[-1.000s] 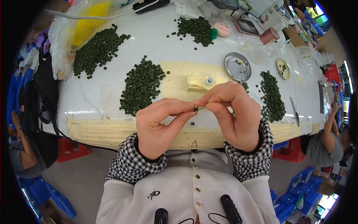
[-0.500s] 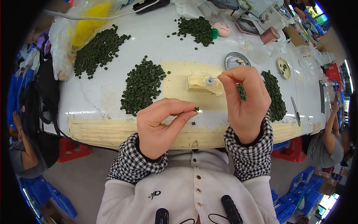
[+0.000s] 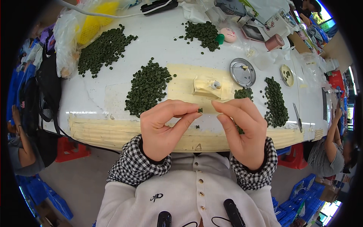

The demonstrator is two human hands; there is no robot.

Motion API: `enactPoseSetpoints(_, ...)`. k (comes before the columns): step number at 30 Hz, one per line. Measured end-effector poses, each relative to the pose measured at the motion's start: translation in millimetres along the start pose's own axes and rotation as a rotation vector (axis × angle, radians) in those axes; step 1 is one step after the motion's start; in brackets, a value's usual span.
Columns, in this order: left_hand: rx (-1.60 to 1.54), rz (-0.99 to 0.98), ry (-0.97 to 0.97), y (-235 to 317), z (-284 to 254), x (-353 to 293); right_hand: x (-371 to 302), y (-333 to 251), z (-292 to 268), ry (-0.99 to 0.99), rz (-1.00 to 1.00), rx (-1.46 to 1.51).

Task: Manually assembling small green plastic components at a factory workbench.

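Note:
In a pinch of thumb and index finger, my left hand [image 3: 163, 128] holds a tiny dark green spool-shaped piece [image 3: 200, 110]. My right hand [image 3: 244, 130] is just to its right with fingers bent in a pinch; what it holds, if anything, is too small to make out. Another small dark piece [image 3: 197, 126] lies on the table below the fingertips. Beyond both hands stands a tape-wrapped block [image 3: 202, 87] with a white nozzle [image 3: 216, 85] at its right end. Left of it is a heap of dark green pieces [image 3: 147, 89].
More green heaps lie far left [image 3: 106, 49], at the back [image 3: 202, 36] and at right [image 3: 276, 102]. A round metal tin [image 3: 242, 81], a shallow dish [image 3: 286, 77] and tweezers [image 3: 297, 117] are at right. Plastic bags [image 3: 66, 49] and a pink thread spool [image 3: 275, 42] sit farther back.
My right hand has come from the nozzle down and left toward my left hand. The thin rod it held at the nozzle no longer shows. My left hand keeps its piece nearly in place.

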State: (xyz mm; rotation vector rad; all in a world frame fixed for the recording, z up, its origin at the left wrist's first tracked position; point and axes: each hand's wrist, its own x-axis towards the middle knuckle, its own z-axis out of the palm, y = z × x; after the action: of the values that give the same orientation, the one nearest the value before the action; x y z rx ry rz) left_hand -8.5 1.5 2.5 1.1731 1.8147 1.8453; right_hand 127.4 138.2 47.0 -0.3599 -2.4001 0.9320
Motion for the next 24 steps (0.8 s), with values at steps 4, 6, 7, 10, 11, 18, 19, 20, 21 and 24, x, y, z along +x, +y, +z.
enactPoseSetpoints(4, 0.028, 0.021, -0.018, 0.9, -0.4, 0.6, -11.7, 2.1, 7.5, -0.064, -0.025, 0.092)
enactPoseSetpoints(6, 0.020, 0.021, -0.020, -1.2, 0.3, 0.3, -13.8, 2.7, 9.4, -0.073, -0.027, 0.112)
enactPoseSetpoints(7, 0.019, 0.021, -0.022, -1.2, 0.2, 0.3, -13.8, 2.8, 10.4, -0.070, -0.031, 0.119)
enactPoseSetpoints(10, 0.015, 0.007, -0.053, -0.4, -1.1, -0.8, -13.5, 4.5, 11.6, -0.074, -0.033, 0.142)
enactPoseSetpoints(11, 0.030, 0.024, -0.056, -0.8, -1.7, -0.8, -13.4, 5.3, 11.9, -0.079, -0.030, 0.149)
enactPoseSetpoints(18, 0.081, 0.066, -0.072, 1.2, -1.7, -0.4, -14.6, 11.2, 12.4, -0.119, 0.013, 0.241)
enactPoseSetpoints(19, 0.073, 0.066, -0.079, 0.3, -0.9, -0.6, -15.5, 11.8, 12.1, -0.118, 0.019, 0.244)
enactPoseSetpoints(20, 0.076, 0.066, -0.080, -0.5, -0.2, -0.4, -16.3, 12.4, 11.7, -0.117, 0.026, 0.247)
enactPoseSetpoints(21, 0.080, 0.066, -0.082, -1.3, 0.3, 0.2, -16.5, 12.3, 11.1, -0.114, 0.034, 0.245)
enactPoseSetpoints(24, 0.117, 0.068, -0.084, 1.8, 1.9, 0.9, -16.7, 7.3, 2.4, -0.074, 0.072, 0.192)
